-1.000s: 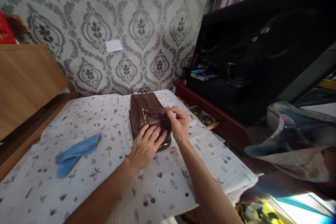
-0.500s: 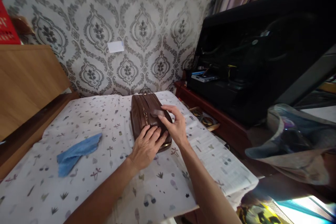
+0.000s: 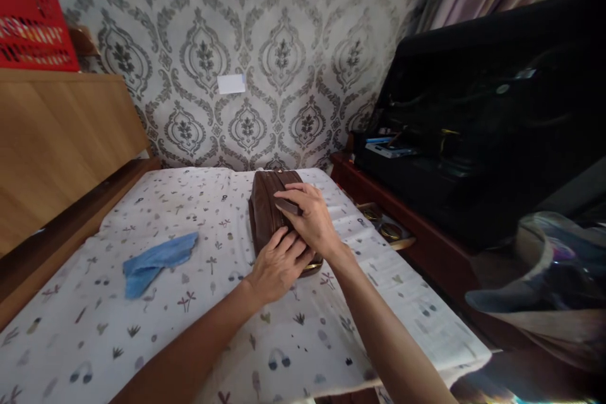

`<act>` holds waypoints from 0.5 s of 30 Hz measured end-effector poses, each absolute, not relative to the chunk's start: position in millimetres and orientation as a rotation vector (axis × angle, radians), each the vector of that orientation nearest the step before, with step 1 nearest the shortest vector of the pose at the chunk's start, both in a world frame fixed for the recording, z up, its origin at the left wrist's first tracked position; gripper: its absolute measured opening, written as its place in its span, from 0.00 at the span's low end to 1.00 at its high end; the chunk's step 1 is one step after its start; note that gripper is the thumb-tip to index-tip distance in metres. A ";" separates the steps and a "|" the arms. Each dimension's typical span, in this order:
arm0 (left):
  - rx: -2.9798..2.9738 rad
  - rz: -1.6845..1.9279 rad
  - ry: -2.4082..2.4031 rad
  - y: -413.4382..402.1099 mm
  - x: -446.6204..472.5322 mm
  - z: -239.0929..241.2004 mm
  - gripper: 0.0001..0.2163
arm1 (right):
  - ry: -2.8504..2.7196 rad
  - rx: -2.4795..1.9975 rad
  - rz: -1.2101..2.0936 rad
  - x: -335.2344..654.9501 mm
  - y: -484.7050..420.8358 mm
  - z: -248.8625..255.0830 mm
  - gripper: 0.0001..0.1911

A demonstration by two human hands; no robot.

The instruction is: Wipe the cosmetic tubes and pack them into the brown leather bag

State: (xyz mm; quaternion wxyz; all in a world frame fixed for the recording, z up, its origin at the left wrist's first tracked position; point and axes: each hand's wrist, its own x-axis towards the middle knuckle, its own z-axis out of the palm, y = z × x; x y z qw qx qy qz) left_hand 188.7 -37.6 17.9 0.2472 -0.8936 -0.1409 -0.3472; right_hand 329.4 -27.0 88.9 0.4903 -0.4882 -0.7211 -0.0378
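A brown leather pouch [image 3: 266, 202] with a gold zip lies on the patterned white cloth [image 3: 203, 303], its long side running away from me. My left hand [image 3: 278, 263] rests flat on its near end, fingers stretched out and pressing down. My right hand [image 3: 310, 219] lies across the top of the pouch, palm down, with its fingers laid over the small brown strap [image 3: 286, 206], whose tip shows under them.
A crumpled blue cloth [image 3: 156, 260] lies on the table to the left. A wooden board [image 3: 57, 139] with a red basket [image 3: 33, 25] on top stands at far left. An open black case [image 3: 473, 120] sits on a dark wood stand at right, small tins [image 3: 386, 227] beside it.
My right hand has brought the strap down from its raised pinch and now lies flat over it on the pouch. The view has shifted left. My left hand stays put.
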 end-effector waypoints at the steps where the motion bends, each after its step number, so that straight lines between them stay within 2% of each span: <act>1: -2.435 -0.942 -0.387 -37.3 188.7 17.3 0.12 | -1.708 -1.175 -0.043 328.2 -25.6 88.3 0.08; 4: -2.436 -0.913 -0.379 -36.3 188.5 16.0 0.12 | -1.532 -1.167 0.112 325.2 -23.9 86.0 0.06; 8: -2.435 -0.928 -0.364 -35.7 188.6 15.5 0.10 | -1.371 -1.188 0.233 320.3 -25.2 85.4 0.12; 12: -2.434 -0.970 -0.361 -35.3 188.7 16.2 0.09 | -1.327 -1.206 0.278 315.7 -28.0 87.0 0.17; 15: -2.438 -0.951 -0.366 -35.0 188.2 17.3 0.10 | -1.349 -1.203 0.267 316.2 -32.0 88.0 0.16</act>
